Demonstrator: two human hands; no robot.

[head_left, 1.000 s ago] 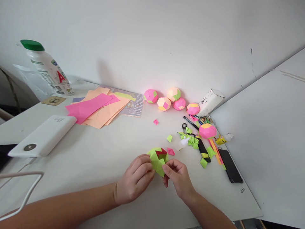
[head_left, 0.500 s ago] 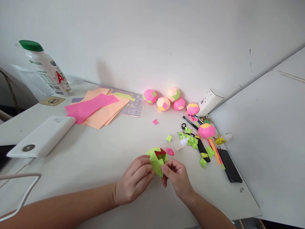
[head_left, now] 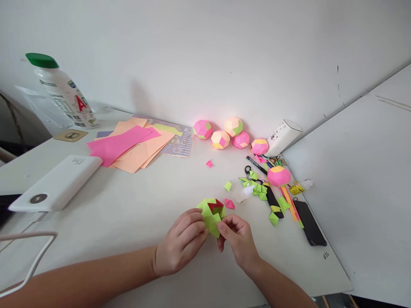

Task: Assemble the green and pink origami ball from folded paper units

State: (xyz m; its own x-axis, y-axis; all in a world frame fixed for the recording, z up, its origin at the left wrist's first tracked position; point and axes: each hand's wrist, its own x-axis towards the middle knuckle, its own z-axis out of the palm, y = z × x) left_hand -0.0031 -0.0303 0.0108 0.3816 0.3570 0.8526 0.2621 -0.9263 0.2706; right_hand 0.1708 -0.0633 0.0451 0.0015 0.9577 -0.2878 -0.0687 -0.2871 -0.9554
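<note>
A green folded-paper ball (head_left: 212,218) with an opening in its upper side is held low over the table; red shows inside the gap. Around its left side, my left hand (head_left: 186,239) is closed, fingertips against the paper. My right hand (head_left: 239,239) pinches the ball's right edge between thumb and fingers. Just behind the ball lies a pink folded piece (head_left: 229,203). Farther back are a single green folded piece (head_left: 227,185) and a small pink piece (head_left: 209,164). A pile of green folded pieces (head_left: 257,188) lies to the right.
Several finished paper balls (head_left: 220,140) sit along the wall. Scissors (head_left: 247,170), a cutter knife (head_left: 272,199), a yellow glue bottle (head_left: 298,187) and a black phone (head_left: 310,222) lie at right. Paper sheets (head_left: 138,145), a power bank (head_left: 58,184) and a bottle (head_left: 64,92) occupy the left.
</note>
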